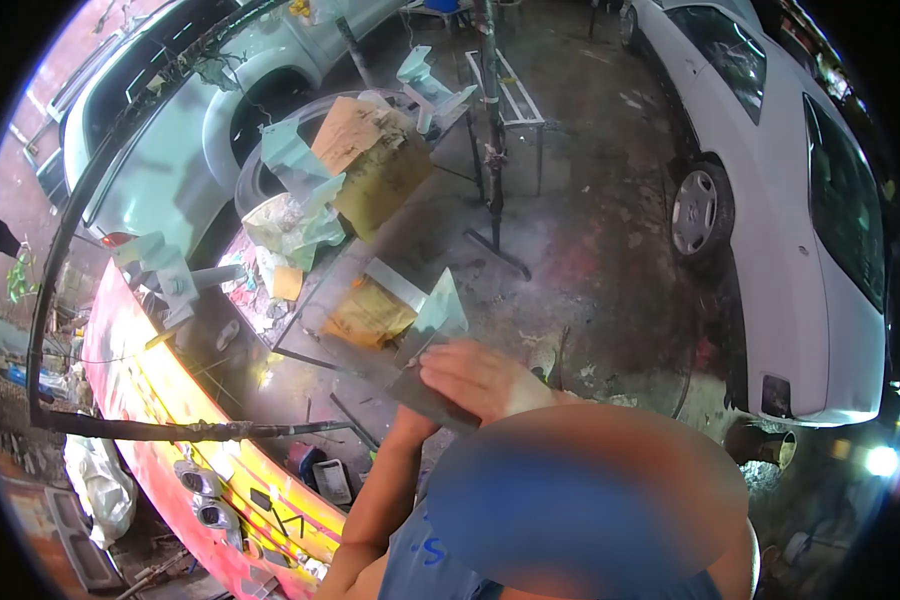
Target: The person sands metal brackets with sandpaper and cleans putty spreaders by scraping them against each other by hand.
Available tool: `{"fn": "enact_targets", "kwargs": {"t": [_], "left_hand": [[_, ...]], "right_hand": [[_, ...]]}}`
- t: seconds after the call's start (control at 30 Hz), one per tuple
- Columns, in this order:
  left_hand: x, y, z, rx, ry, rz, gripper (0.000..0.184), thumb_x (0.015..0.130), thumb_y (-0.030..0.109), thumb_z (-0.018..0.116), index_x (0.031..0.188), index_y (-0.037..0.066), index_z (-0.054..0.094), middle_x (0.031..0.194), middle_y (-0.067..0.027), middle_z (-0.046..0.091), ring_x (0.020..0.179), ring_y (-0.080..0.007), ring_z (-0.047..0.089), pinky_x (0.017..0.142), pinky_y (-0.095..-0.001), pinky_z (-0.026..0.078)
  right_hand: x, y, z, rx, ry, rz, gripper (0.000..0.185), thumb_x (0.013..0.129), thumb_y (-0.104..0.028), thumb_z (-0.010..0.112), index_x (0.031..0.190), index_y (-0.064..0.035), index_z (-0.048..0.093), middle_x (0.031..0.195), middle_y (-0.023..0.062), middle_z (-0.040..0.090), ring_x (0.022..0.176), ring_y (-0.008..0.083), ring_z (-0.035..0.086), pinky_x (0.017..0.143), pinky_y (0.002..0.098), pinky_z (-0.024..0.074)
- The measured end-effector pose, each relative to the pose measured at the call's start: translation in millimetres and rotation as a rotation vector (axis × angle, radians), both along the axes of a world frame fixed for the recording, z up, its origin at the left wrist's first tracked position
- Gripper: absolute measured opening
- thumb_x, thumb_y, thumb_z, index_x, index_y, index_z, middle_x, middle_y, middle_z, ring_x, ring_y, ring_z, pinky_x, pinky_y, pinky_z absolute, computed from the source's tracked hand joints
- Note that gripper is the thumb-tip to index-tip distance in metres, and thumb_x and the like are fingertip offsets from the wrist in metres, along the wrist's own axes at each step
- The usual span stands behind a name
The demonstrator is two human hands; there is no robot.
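A dark grey flat piece (432, 400), long and narrow, slants across in front of my body. My left hand (412, 424) grips it from below near its lower edge; most of those fingers are hidden behind it. Across its upper side lies my right hand (470, 378), fingers close together and bent over it. Whether something thin sits under those fingertips cannot be made out. Just beyond my hands, a pale green angled panel (444, 305) stands up beside a dusty yellow-brown piece (372, 312) with a whitish strip along it.
A cardboard box (385, 170) and pale green bent parts (295, 160) crowd the left. A metal post (491, 120) stands ahead. A white car (770, 230) is parked right, a pale green vehicle (160, 170) left. A pink and yellow curved panel (185, 420) lies lower left.
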State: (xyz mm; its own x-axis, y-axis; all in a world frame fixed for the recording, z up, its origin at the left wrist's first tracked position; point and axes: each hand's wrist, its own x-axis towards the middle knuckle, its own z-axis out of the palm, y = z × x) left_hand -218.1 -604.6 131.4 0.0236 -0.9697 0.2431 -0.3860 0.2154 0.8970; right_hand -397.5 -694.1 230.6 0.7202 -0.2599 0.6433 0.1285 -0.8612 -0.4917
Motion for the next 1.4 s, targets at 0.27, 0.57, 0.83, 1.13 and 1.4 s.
{"fn": "enact_targets", "kwargs": {"t": [0.27, 0.57, 0.83, 1.13, 1.4], "left_hand": [[-0.5, 3.3, 0.2, -0.023, -0.081, -0.009, 0.05, 0.082, -0.005, 0.053, 0.132, 0.0, 0.055, 0.127, -0.009, 0.059, 0.117, -0.0215, 0.056, 0.098, -0.0367, 0.046], [-29.1, 4.3, 38.2, 0.334, 0.535, 0.136, 0.042, 0.081, -0.002, 0.057, 0.123, -0.001, 0.057, 0.108, -0.0049, 0.063, 0.1, -0.0164, 0.06, 0.085, -0.0325, 0.049], [-2.6, -11.4, 20.8, 0.304, 0.712, 0.134, 0.037, 0.086, 0.005, 0.062, 0.122, 0.002, 0.058, 0.102, -0.0028, 0.06, 0.09, -0.0145, 0.057, 0.078, -0.0309, 0.049], [-22.6, -20.9, 54.8, 0.057, 0.369, 0.114, 0.045, 0.088, 0.011, 0.065, 0.13, 0.0, 0.054, 0.118, -0.0107, 0.063, 0.111, -0.0244, 0.059, 0.103, -0.0376, 0.045], [-19.5, -14.8, 35.8, 0.111, 0.355, 0.062, 0.038, 0.089, 0.007, 0.06, 0.126, -0.001, 0.053, 0.118, -0.0067, 0.058, 0.106, -0.0198, 0.054, 0.094, -0.0333, 0.046]], "right_hand": [[-7.6, -7.1, 1.2, -0.115, 0.011, 0.041, 0.055, 0.074, 0.004, 0.061, 0.128, -0.0019, 0.058, 0.13, 0.0168, 0.06, 0.123, 0.0364, 0.057, 0.107, 0.0446, 0.045], [-12.3, -24.7, 0.5, -0.056, 0.04, -0.096, 0.057, 0.07, 0.006, 0.06, 0.127, 0.0, 0.059, 0.134, 0.0177, 0.058, 0.127, 0.0368, 0.055, 0.108, 0.0462, 0.0436], [-15.5, -23.4, 11.9, -0.04, -0.01, -0.028, 0.064, 0.069, 0.005, 0.062, 0.133, -0.0004, 0.055, 0.137, 0.0192, 0.056, 0.132, 0.037, 0.051, 0.112, 0.05, 0.0402], [-4.1, -38.0, -15.0, 0.119, 0.0, -0.218, 0.054, 0.081, -0.007, 0.061, 0.134, -0.0035, 0.056, 0.135, 0.0182, 0.057, 0.129, 0.0364, 0.053, 0.11, 0.051, 0.0409], [5.5, -39.5, -21.2, 0.06, -0.07, -0.22, 0.049, 0.08, -0.005, 0.063, 0.128, -0.0036, 0.057, 0.13, 0.0177, 0.059, 0.123, 0.038, 0.056, 0.105, 0.0479, 0.0445]]}}
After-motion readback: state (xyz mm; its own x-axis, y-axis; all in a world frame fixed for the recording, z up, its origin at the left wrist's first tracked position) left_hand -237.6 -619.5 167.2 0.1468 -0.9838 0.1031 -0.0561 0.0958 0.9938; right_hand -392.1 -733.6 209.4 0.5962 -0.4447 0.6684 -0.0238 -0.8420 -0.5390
